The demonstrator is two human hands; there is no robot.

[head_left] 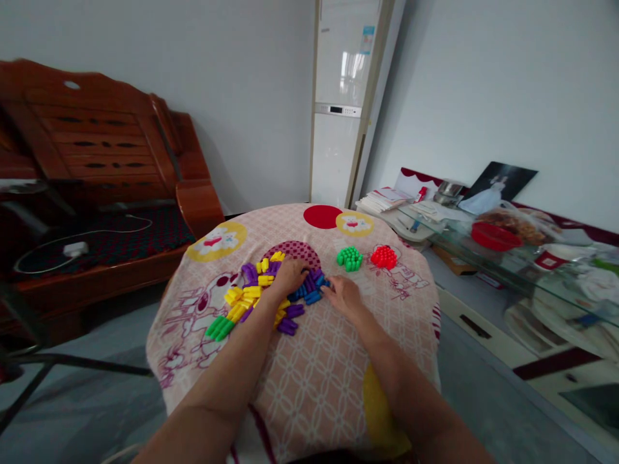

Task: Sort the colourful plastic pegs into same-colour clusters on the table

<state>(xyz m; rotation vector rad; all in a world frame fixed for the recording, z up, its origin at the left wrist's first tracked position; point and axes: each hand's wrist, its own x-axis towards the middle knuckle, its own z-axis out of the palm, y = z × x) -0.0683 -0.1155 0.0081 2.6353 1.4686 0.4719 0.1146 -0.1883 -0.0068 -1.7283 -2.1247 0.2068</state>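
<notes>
A pile of small rounded plastic pieces lies on the cloth-covered round table (309, 374). It mixes yellow pieces (252, 292), purple pieces (288, 327), blue pieces (312, 297) and a few green pieces (220, 327) at its near left end. My left hand (290, 276) reaches over the pile's right part, fingers bent together among purple and blue pieces; what they hold is hidden. At the pile's right edge, my right hand (343, 295) pinches a blue piece between thumb and fingers. Beyond it stand a tight green cluster (349, 258) and a red cluster (383, 257).
On the left is a carved wooden bench (91, 129) with a white charger (76, 249) and cable. A tall white air conditioner (336, 154) stands in the corner. To the right, a glass-topped cabinet (503, 258) carries papers, a red bowl (496, 236) and bags.
</notes>
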